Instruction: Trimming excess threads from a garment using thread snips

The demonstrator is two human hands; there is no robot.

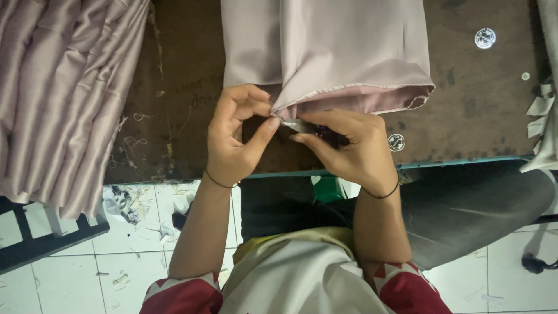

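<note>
Pinching of a folded fabric corner is being done at the centre of the frame.

A pale mauve folded fabric piece (343, 52) is being held on the dark wooden table (186, 104), its lower corner being gripped by the left hand (232, 136) between thumb and fingers. A small dark tool (328, 135), too hidden to identify, is being clasped in the right hand (354, 148) and pressed against the same corner. At the upper left of the frame, a stack of similar folded cloth (64, 99) is being kept. Judging from this, the corner is being worked now, with the hem edge seemingly unfinished. Scraps (125, 200) are lying on the tiled floor (70, 273) at the lower left.
</note>
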